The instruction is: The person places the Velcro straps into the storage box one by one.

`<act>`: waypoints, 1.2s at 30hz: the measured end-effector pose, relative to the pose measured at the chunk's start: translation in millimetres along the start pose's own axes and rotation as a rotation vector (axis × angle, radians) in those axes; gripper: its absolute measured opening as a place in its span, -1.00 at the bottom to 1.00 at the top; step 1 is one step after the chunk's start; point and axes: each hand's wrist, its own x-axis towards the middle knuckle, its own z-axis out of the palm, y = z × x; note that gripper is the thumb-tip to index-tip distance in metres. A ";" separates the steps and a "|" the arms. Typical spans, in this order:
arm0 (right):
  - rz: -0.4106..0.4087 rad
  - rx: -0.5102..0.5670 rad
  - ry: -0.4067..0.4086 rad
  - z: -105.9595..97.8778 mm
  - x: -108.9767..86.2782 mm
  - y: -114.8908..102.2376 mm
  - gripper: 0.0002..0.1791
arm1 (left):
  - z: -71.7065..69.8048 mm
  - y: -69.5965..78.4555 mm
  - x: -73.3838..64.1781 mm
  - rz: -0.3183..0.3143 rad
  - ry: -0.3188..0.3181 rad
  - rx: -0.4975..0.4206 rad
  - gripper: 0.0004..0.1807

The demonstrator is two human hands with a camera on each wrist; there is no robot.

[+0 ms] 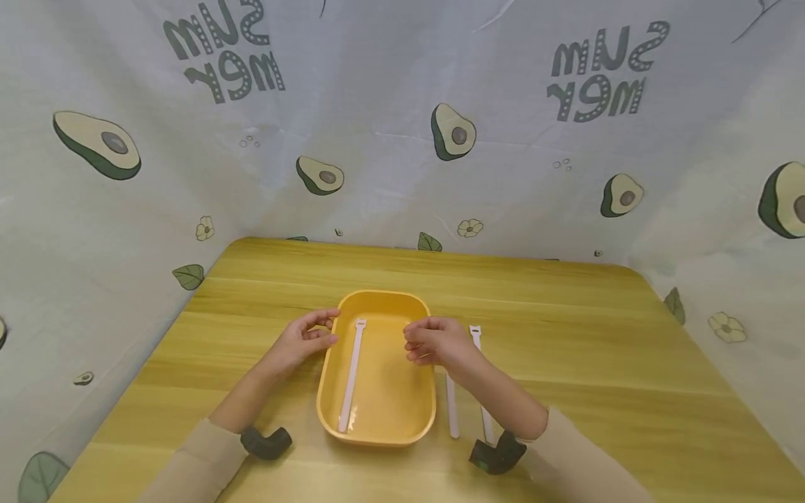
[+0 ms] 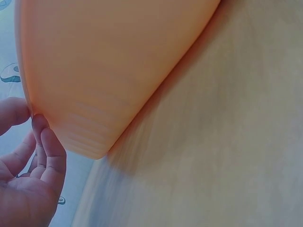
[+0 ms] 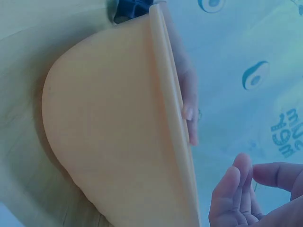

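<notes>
A yellow rectangular tub (image 1: 383, 436) with rounded corners stands on the table. My left hand (image 1: 308, 339) pinches its left rim between thumb and fingers, which also shows in the left wrist view (image 2: 35, 165). Inside the tub, along its left side, lies a white cable tie strap (image 1: 352, 374) with a slotted head. Over the right rim hovers my right hand (image 1: 437, 342). Its fingers are loosely bent with the thumb near the fingertips, and nothing shows between them in the right wrist view (image 3: 244, 198). Right of the tub lie two more straps (image 1: 453, 409), partly hidden by the right hand and forearm.
The wood-patterned table (image 1: 566, 328) extends around the tub. A pale curtain (image 1: 390, 140) printed with avocados surrounds it at the back and sides. Dark wrist devices (image 1: 267, 443) sit by both sleeves.
</notes>
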 end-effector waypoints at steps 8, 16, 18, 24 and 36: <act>-0.031 -0.001 0.027 -17.5 -15.2 1.5 -0.80 | 0.6 -0.4 -0.9 0.010 -0.012 0.020 -0.43; -0.005 -0.033 0.073 -40.1 -26.5 8.7 -0.84 | 1.1 -0.6 -1.0 0.006 -0.006 0.011 -0.43; -0.001 -0.039 0.084 -44.2 -28.8 10.8 -0.82 | 1.0 -0.5 -1.1 0.005 -0.004 0.011 -0.42; 0.001 -0.055 0.109 -54.5 -30.8 18.7 -0.75 | -0.8 -2.0 -1.6 -0.001 0.001 0.006 -0.42; 0.033 -0.095 0.194 -80.1 -33.0 36.8 -0.72 | -1.2 -2.2 -1.0 0.012 -0.011 0.015 -0.43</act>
